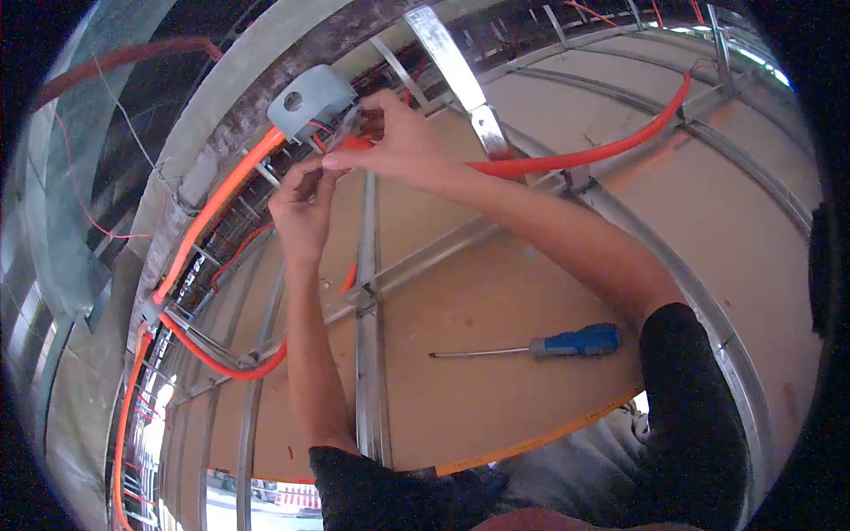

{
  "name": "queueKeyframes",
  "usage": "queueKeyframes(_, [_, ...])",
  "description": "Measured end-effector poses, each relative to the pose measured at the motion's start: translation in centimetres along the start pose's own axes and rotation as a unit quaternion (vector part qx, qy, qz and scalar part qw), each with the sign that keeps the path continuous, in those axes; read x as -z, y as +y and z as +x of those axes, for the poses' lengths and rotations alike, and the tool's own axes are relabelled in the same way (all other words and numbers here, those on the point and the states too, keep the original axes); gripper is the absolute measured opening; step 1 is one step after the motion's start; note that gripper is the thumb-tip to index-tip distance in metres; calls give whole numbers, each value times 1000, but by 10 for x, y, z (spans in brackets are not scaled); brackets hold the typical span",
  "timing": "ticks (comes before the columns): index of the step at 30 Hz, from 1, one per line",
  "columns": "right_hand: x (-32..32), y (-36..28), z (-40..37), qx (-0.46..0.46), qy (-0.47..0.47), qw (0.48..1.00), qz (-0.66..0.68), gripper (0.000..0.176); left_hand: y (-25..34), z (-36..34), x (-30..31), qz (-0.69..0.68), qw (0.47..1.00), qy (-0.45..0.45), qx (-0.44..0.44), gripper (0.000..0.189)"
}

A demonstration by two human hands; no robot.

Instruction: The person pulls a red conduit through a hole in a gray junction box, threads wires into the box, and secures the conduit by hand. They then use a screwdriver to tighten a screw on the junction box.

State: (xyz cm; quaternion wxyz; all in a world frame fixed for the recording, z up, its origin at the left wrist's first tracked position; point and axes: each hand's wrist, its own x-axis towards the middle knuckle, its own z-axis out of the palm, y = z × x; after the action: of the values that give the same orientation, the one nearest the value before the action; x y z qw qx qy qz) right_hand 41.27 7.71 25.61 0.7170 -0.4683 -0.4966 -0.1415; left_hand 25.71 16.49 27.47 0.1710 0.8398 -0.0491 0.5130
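A single camera on the person's head looks forward and down over the forearms (pixel 312 354), with the left hand (pixel 301 210) and right hand (pixel 403 140) close ahead; its wide, curving view reaches brown panels (pixel 580 106) at far right.

The left hand (pixel 299 202) and right hand (pixel 400 144) meet just beside the grey box (pixel 320 90).

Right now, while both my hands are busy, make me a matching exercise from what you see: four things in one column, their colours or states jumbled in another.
Things:
1. Tubing
2. Box with a round hole
3. Screwdriver
4. Left hand and right hand

Colours or states:
A. Grey
B. Close together
C. Orange-red
D. Blue-handled

Pairs: 1-C; 2-A; 3-D; 4-B
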Motion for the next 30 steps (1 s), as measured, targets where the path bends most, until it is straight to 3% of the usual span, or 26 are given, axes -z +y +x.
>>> queueKeyframes(5, [4,-12,-6,1,9,1000,-20,89,7,-1,1,50,999,11,-5,8])
queueKeyframes(8, [10,-9,1,20,14,999,-41,83,-4,-2,1,-30,999,17,24,5])
queueKeyframes(10, [17,-6,10,19,28,997,-69,53,-9,-1,1,-11,999,35,39,6])
queueKeyframes(11, [21,-4,14,18,28,997,-68,53,-9,-2,0,-10,999,35,40,6])
queueKeyframes(13, [28,1,22,-30,-33,999,-23,31,-9,-2,0,-55,997,34,31,6])
queueKeyframes(16, [26,9,27,-37,-7,999,-1,19,-8,-2,-2,-55,997,44,31,7])
queueKeyframes(23, [11,36,41,-44,-10,998,32,21,-14,-2,-3,-66,995,54,45,7])
queueKeyframes(26, [10,30,38,15,29,998,61,20,-12,-4,-5,-41,997,56,31,7])
queueKeyframes(28, [14,23,34,-104,-5,991,85,20,-14,-3,-6,-35,997,63,18,7])
queueKeyframes(30, [13,22,34,-94,5,992,86,20,-17,-2,-6,-30,997,67,6,7])
